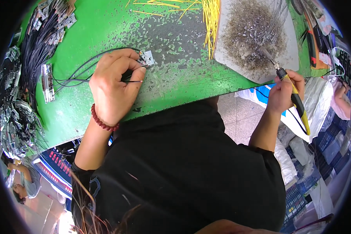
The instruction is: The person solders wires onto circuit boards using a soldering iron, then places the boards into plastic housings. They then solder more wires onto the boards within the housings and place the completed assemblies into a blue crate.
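Observation:
My left hand (115, 84) is closed, thumb and fingers pinching a small pale circuit board (148, 57) with black wires on the green worktable. A loose wire end pokes out beneath the thumb. From this hand the black wires (75, 80) loop left to a clear, narrow strip-like part (47, 83) lying on the table. My right hand (284, 93) grips a yellow-and-black soldering iron (297, 102) near its front end. The iron's tip points up and left, over a grey board (229, 58) covered with dark, glinting debris. Fine silvery solder-like strands (273, 29) lie across that debris.
Yellow wires (210, 25) lie beside the grey board. Black wires with small boards (45, 45) are bundled at the far left, above a heap of clear strip parts (17, 124). Tools (312, 43) lie at the far right. Another person (25, 181) is at lower left.

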`<state>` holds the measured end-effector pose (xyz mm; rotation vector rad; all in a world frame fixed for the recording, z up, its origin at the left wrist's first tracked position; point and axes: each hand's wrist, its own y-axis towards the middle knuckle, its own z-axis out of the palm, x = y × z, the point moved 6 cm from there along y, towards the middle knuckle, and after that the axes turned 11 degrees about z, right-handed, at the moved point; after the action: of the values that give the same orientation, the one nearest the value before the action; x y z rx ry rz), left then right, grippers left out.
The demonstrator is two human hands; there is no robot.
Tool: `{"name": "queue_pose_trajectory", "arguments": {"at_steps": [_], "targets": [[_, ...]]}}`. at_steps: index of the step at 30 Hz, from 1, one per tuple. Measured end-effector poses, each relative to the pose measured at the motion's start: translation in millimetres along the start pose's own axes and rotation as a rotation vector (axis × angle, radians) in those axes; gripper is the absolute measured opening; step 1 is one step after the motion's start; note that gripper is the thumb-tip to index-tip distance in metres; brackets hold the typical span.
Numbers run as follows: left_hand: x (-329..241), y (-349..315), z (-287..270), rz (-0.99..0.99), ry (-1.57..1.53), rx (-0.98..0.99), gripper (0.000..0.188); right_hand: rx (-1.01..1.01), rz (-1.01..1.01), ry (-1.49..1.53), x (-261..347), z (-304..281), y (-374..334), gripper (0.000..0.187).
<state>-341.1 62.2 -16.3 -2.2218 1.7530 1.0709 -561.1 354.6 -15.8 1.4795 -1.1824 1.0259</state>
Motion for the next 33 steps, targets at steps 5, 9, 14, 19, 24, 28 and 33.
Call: {"name": "queue_pose_trajectory", "arguments": {"at_steps": [5,9,14,19,24,28,33], "targets": [[0.0,-0.2,-0.7,0.024,0.011,-0.006,0.012,-0.011,0.019,0.043,-1.6,-9.0,-1.4,0.015],[1.5,-0.5,-2.3,0.023,0.017,-0.006,0.012,0.114,-0.018,0.141,-5.5,-5.1,0.2,0.014],[2.2,-2.1,-4.5,0.036,0.013,-0.007,0.012,0.079,0.016,0.084,-9.3,4.6,1.2,0.015],[3.3,-1.8,-3.1,0.001,-0.035,0.006,0.011,0.127,-0.039,0.091,7.0,0.4,-1.6,0.021],[5.2,-4.1,-2.3,0.009,0.015,-0.030,0.011,0.518,0.011,0.121,24.4,67.5,-39.2,0.032],[5.8,-4.8,-2.1,0.008,0.036,-0.036,0.012,0.692,0.075,0.131,26.9,111.1,-77.2,0.031],[8.0,-3.9,-1.7,0.026,0.048,-0.061,0.013,0.755,0.053,0.093,22.2,130.4,-96.1,0.026]]}}
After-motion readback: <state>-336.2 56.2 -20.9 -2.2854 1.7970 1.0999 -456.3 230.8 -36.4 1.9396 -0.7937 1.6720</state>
